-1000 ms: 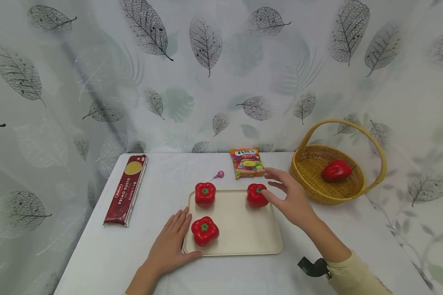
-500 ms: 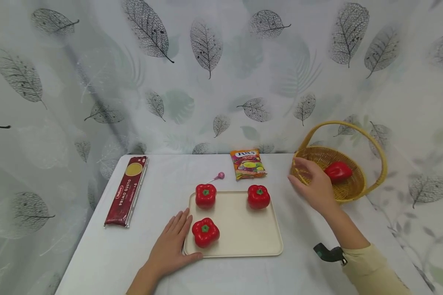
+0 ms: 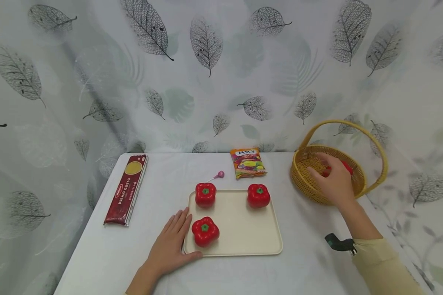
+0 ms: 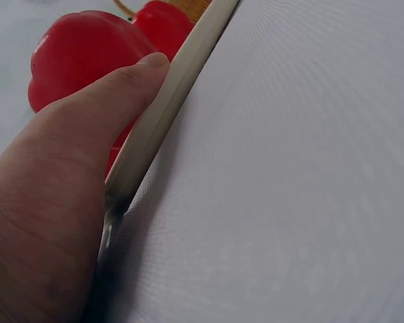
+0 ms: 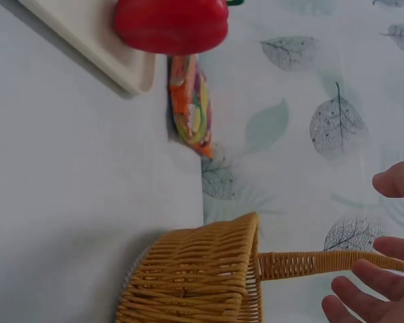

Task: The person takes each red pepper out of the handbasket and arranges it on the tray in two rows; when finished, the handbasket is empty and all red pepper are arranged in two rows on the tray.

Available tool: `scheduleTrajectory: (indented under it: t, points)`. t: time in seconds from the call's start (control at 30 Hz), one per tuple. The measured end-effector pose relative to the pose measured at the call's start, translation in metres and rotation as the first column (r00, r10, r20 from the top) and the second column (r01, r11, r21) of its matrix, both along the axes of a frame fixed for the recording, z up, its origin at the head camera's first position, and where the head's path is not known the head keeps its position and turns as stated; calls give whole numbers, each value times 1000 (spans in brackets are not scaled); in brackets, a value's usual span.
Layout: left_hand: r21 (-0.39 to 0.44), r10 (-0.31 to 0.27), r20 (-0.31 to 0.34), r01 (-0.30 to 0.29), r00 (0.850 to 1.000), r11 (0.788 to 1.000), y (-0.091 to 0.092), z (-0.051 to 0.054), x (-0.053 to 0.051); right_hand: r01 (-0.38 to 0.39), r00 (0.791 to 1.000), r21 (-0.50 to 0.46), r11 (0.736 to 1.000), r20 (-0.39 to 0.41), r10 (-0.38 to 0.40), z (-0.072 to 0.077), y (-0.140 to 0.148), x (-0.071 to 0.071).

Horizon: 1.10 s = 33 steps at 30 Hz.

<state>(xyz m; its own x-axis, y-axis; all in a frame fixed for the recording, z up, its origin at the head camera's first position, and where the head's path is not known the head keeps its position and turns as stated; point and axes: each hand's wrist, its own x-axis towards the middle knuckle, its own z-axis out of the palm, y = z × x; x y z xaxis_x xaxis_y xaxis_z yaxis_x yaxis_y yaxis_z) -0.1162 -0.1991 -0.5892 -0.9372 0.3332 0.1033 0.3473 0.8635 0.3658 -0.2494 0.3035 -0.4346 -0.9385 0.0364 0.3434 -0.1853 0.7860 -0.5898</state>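
Observation:
Three red bell peppers sit on a cream tray (image 3: 243, 229): one pepper (image 3: 205, 195) at its back left, another (image 3: 204, 232) at its front left, a third (image 3: 258, 196) at its back right. My left hand (image 3: 171, 246) rests with straight fingers along the tray's left edge, its thumb against the front rim; the left wrist view shows the thumb (image 4: 131, 84) on that rim. Over the wicker basket (image 3: 310, 196) hovers my right hand (image 3: 333, 180), fingers spread and holding nothing. A red bell pepper (image 3: 347, 167) inside the basket is mostly hidden behind that hand.
A spaghetti pack (image 3: 127, 190) lies at the table's left. Behind the tray are a pink lollipop (image 3: 220, 174) and an orange candy bag (image 3: 248, 163). The basket's tall handle (image 3: 381, 159) arches above it, and a leaf-patterned curtain (image 3: 221, 82) hangs behind the table.
My right hand has moved right, from beside the tray's back-right pepper to over the basket, and now covers much of the pepper inside. The left hand and tray have stayed put.

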Motion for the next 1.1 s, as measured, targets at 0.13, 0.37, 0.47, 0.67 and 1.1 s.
scheduleTrajectory:
  t: [0.13, 0.37, 0.47, 0.67, 1.1]
  points:
    - [8, 1, -7, -1, 1000, 1000, 0, -1, 0, 46, 998, -4, 999, 38, -45, -5, 15, -10]
    - [9, -7, -50, 8, 999, 1000, 0, -3, 0, 122, 989, -25, 992, 92, -119, -15, 35, -24]
    - [4, -8, -72, 8, 997, 1000, 0, -4, 0, 159, 979, -38, 987, 135, -153, -19, 41, -29]
    - [-5, -16, -89, 15, 996, 1000, -1, -4, 0, 229, 957, -20, 973, 188, -221, -25, 50, -40]
    - [-1, -16, -71, 16, 997, 1000, 0, -1, 0, 294, 908, 37, 955, 300, -292, -49, 73, -56]
